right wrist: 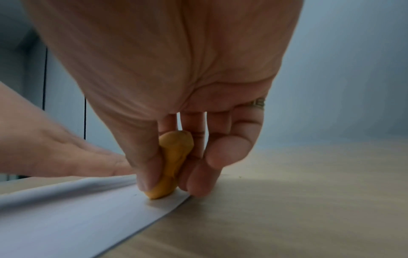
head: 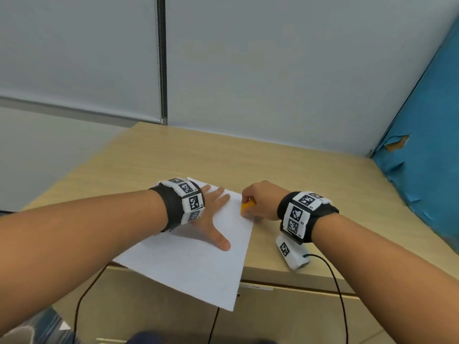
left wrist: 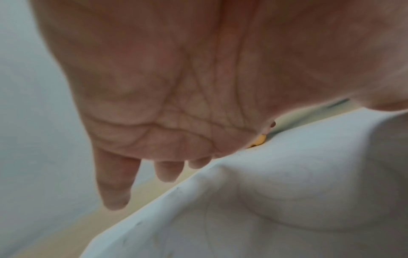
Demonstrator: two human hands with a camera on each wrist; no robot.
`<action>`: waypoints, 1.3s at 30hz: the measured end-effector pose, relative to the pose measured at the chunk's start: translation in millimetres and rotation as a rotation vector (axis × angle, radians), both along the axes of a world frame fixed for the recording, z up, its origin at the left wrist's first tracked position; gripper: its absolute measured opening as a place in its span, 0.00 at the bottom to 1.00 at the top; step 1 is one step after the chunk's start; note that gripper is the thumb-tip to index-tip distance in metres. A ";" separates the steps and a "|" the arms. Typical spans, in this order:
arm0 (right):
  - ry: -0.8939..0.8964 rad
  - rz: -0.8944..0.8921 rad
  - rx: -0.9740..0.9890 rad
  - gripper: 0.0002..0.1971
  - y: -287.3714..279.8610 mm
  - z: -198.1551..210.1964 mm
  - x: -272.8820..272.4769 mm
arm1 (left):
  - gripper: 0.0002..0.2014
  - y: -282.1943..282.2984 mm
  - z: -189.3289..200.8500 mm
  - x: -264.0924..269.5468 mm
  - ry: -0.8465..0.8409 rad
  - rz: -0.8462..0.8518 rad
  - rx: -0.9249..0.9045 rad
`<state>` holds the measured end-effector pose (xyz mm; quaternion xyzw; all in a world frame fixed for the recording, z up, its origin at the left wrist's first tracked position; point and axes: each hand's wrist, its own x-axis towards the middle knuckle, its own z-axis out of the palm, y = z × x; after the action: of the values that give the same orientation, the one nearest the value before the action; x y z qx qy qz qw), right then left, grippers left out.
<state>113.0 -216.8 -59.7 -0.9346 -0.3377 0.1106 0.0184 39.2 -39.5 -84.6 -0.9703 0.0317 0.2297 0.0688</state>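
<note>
A white sheet of paper lies on the wooden desk, its near corner hanging over the front edge. My left hand lies flat on the sheet with fingers spread and straight, pressing it down. My right hand pinches a small orange eraser between thumb and fingers. In the right wrist view the orange eraser stands tip down on the paper near its right edge. The left wrist view shows my palm above the paper, with a bit of the eraser beyond it.
A white marker-tagged device with a black cable lies on the desk under my right wrist. A grey partition backs the desk and a blue torn panel closes its right side. Drawers sit below the front edge.
</note>
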 end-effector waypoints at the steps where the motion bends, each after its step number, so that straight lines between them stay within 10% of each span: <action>1: -0.002 0.010 -0.006 0.14 0.0 0.3 1.0 | 0.70 -0.7 0.9 1.5 -0.002 -0.030 -0.013; 39: 0.051 0.303 -0.045 0.10 2.0 -0.2 -37.7 | 0.67 -17.6 4.6 9.1 0.090 -0.108 0.023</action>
<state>75.3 -214.8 -59.9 -0.8699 -0.4717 0.1434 -0.0109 48.3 -57.1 -80.0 -0.9551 0.0843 0.2693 0.0908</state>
